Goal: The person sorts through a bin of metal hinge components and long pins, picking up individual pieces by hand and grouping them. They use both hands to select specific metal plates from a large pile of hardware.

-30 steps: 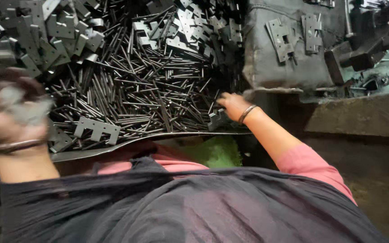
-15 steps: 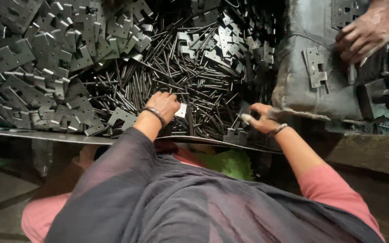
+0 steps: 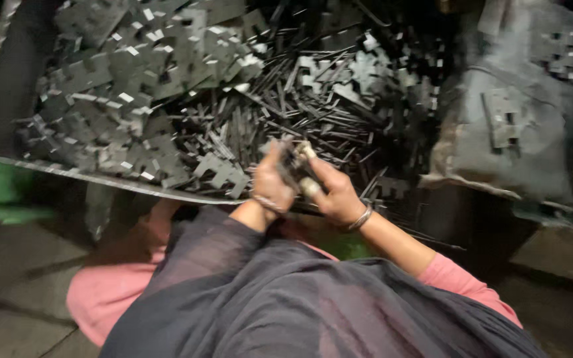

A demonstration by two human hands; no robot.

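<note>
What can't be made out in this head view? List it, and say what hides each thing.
- Small dark piece between the hands: kind unclear, motion blur and fingers cover it.
- Left hand and right hand: the grip itself is blurred.
- Pile of metal pins: single pins in the dark middle run together.
- Flat notched plates: cut off by the top edge.
- Grey sack: contents hidden by its cloth; right side cut off.

No packages, labels, signs or screens in view — only loose metal parts.

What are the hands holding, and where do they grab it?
Both hands, left and right, pinch a small dark metal piece between them; where exactly is too blurred to tell.
</note>
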